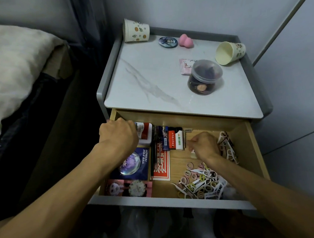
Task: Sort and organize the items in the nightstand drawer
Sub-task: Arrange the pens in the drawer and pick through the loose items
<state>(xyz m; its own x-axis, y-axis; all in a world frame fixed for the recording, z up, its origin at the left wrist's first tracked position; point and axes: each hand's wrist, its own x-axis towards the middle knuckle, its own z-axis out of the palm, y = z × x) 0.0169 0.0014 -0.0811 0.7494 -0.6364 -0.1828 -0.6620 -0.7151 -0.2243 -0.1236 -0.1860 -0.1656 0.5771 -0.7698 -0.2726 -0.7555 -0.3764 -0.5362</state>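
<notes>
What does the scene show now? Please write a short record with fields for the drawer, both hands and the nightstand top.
drawer: pulled open; holds lighters, cards, hair ties, floss picks
left hand: fingers curled, at the white box; grip unclear
right hand: fingers curled, beside the floss picks; grip unclear
nightstand top: left cup and right cup on their sides, jar, badge, pink sponge

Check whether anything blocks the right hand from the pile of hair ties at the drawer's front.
Nothing visible does. Only bare drawer floor separates the right hand from the pile of hair ties.
</notes>
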